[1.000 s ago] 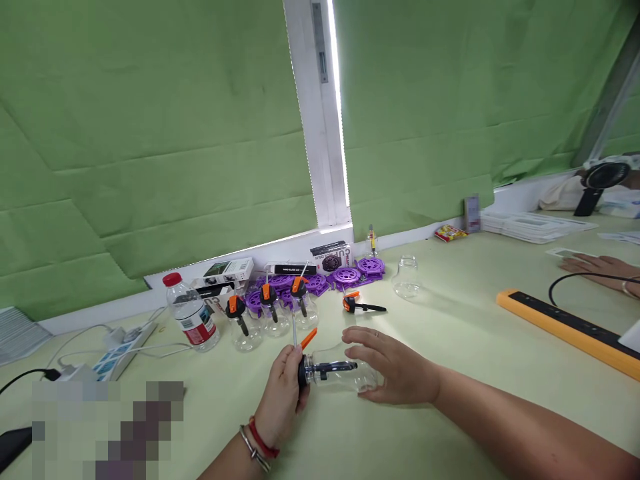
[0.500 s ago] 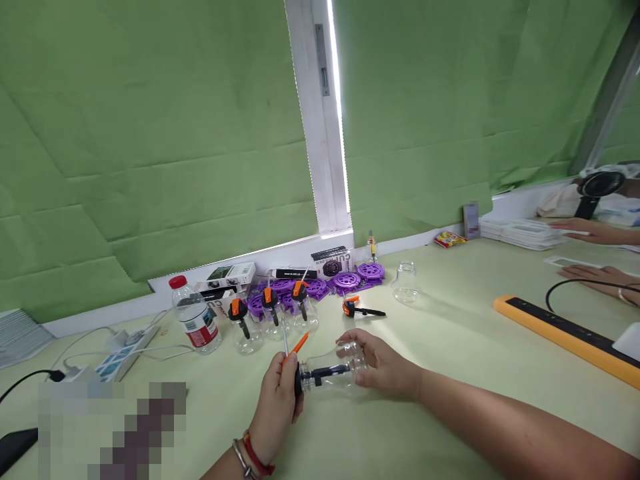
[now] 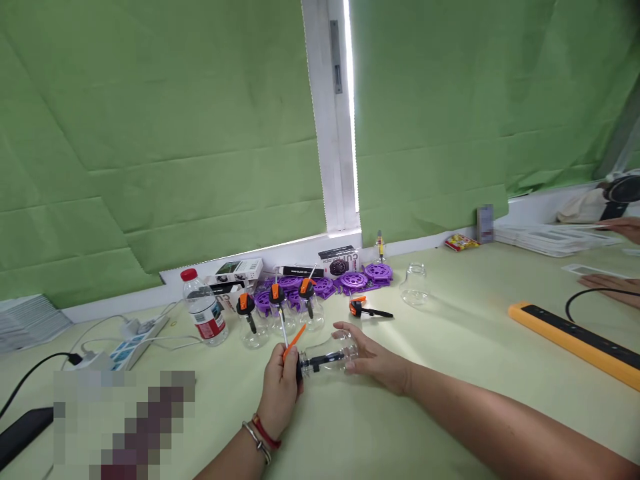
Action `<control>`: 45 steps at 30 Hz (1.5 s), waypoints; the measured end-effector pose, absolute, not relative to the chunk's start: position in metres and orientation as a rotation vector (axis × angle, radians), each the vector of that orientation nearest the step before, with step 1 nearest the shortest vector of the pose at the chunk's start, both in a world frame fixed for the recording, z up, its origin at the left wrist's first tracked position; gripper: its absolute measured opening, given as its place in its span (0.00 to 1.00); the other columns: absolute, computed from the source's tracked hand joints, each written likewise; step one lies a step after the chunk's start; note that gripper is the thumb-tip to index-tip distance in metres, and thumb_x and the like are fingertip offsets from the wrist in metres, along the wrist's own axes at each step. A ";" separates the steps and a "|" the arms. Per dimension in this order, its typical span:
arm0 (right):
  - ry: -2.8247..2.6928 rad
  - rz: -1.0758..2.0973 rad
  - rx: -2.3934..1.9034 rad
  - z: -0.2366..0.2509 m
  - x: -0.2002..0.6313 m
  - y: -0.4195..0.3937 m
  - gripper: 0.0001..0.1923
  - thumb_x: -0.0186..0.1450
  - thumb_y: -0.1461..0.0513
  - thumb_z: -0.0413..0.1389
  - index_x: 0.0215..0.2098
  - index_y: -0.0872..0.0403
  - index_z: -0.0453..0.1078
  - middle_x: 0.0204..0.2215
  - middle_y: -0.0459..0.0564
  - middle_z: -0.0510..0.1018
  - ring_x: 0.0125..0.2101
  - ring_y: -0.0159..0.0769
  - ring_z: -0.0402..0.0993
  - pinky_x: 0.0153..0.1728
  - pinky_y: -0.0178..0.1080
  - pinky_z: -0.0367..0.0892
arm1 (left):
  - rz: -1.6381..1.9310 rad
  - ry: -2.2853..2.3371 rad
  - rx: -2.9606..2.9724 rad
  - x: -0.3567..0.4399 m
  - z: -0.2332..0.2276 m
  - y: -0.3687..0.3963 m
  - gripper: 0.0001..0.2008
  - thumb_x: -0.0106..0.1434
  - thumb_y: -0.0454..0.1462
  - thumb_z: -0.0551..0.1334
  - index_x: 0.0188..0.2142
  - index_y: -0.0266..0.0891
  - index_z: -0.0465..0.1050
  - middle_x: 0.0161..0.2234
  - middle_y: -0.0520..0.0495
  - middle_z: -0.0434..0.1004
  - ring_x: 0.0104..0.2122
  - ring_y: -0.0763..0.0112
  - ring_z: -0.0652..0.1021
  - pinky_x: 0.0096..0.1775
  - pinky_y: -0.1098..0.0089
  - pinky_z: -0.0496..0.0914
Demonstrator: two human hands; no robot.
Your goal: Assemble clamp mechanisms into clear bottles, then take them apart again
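Observation:
Between my hands a clear glass bottle (image 3: 327,350) lies on its side above the table. My left hand (image 3: 281,381) is closed round its black cap with an orange lever (image 3: 295,342) at the bottle's neck; a thin metal spout sticks up from the cap. A black tube runs from the cap inside the glass. My right hand (image 3: 377,360) is wrapped round the bottle's wide base. Beyond them lies a loose black-and-orange dispenser cap (image 3: 367,309), and to its right stands an uncapped glass bottle (image 3: 415,287).
Several capped glass bottles (image 3: 254,333) stand before purple plastic parts (image 3: 353,281) and small boxes (image 3: 340,261). A water bottle (image 3: 204,310) is at left, near a white power strip (image 3: 140,343). An orange power strip (image 3: 575,340) lies at right, near a co-worker's hands (image 3: 613,287).
The view has shifted, so the background sits further right. Both hands keep hold of the bottle and its cap, with little visible movement between them.

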State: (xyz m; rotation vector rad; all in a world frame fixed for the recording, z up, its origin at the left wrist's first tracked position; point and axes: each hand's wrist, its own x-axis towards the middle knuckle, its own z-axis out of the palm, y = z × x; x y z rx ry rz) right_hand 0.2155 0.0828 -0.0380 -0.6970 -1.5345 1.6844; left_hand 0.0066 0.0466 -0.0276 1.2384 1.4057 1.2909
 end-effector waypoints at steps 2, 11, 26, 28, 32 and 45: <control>-1.558 1.700 -0.612 -0.047 0.219 0.087 0.49 0.48 0.55 0.68 0.61 0.42 0.47 0.58 0.53 0.53 0.47 0.37 0.64 0.46 0.40 0.64 | 1.287 1.392 1.267 0.005 -0.027 0.049 0.18 0.59 0.53 0.54 0.27 0.42 0.55 0.20 0.60 0.54 0.17 0.79 0.61 0.15 0.78 0.59; -1.654 1.546 -0.726 -0.055 0.223 0.087 0.40 0.58 0.50 0.59 0.62 0.44 0.43 0.48 0.51 0.60 0.32 0.27 0.66 0.34 0.37 0.68 | 1.178 1.392 1.316 0.002 -0.029 0.052 0.19 0.60 0.55 0.51 0.28 0.42 0.57 0.18 0.60 0.56 0.13 0.79 0.62 0.14 0.76 0.55; -1.635 1.638 -0.817 -0.054 0.234 0.089 0.43 0.56 0.52 0.61 0.62 0.40 0.44 0.49 0.51 0.64 0.22 0.21 0.63 0.22 0.32 0.64 | 1.185 1.419 1.303 0.000 -0.035 0.051 0.19 0.60 0.55 0.51 0.28 0.43 0.54 0.18 0.61 0.56 0.13 0.78 0.64 0.14 0.76 0.56; -1.639 1.625 -0.863 -0.050 0.233 0.088 0.36 0.58 0.48 0.58 0.60 0.43 0.49 0.42 0.49 0.68 0.19 0.22 0.63 0.18 0.30 0.59 | 1.193 1.417 1.288 0.000 -0.036 0.051 0.19 0.60 0.55 0.51 0.28 0.43 0.54 0.18 0.61 0.56 0.13 0.78 0.64 0.13 0.76 0.56; -1.680 1.530 -0.929 -0.050 0.231 0.088 0.31 0.61 0.44 0.51 0.56 0.52 0.57 0.27 0.44 0.68 0.19 0.25 0.64 0.19 0.31 0.58 | 1.176 1.420 1.285 0.001 -0.034 0.050 0.19 0.60 0.55 0.51 0.28 0.43 0.55 0.17 0.61 0.56 0.13 0.78 0.64 0.13 0.76 0.54; -1.579 1.646 -0.784 -0.054 0.235 0.093 0.29 0.58 0.50 0.58 0.54 0.48 0.58 0.42 0.50 0.68 0.25 0.26 0.65 0.23 0.32 0.60 | 1.181 1.408 1.269 0.002 -0.028 0.048 0.19 0.58 0.55 0.53 0.29 0.42 0.59 0.18 0.60 0.57 0.13 0.78 0.63 0.14 0.75 0.54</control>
